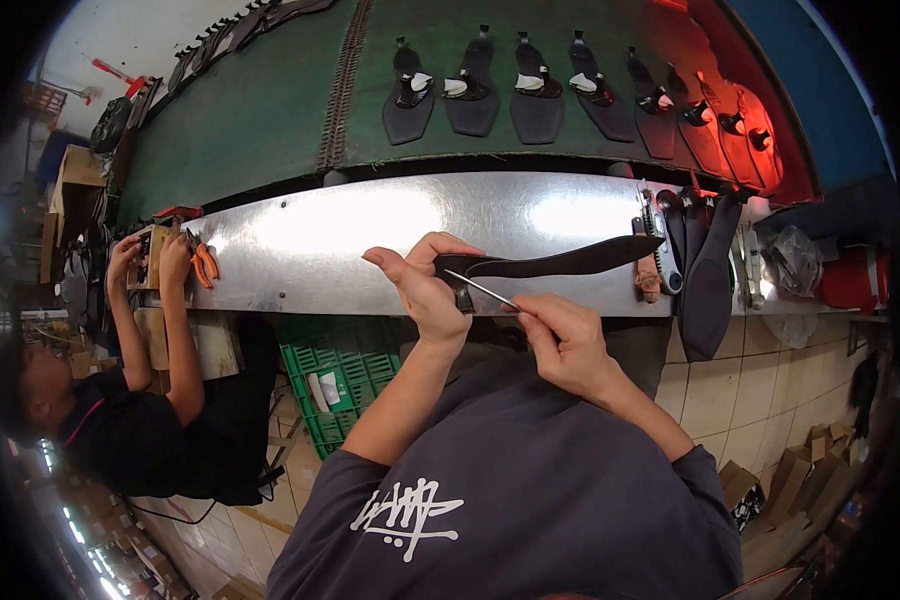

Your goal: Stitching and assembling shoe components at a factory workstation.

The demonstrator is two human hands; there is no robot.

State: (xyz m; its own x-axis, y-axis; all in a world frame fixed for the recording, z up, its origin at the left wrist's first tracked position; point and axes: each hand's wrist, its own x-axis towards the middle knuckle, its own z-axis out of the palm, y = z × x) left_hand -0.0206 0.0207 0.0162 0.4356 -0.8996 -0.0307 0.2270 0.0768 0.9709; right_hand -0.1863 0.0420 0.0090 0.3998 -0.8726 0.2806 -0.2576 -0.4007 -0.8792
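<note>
My left hand (432,290) grips a black shoe sole (570,258) by its heel end, thumb and fingers spread around it. Seen edge-on, the sole stretches rightward above the metal bench, its wide end to the right. Between the fingertips of my right hand (567,345) is a thin metal rod (482,288). Its far end reaches the sole's heel end beside my left fingers; whether it touches there I cannot tell. My right palm hides the rod's rear end.
Ahead, a green conveyor belt (260,90) carries rows of black soles with straps. On the metal bench (350,215) lie orange-handled pliers (205,264) at left and more soles (708,275) at right. A co-worker (160,400) works at left, near a green crate (325,415).
</note>
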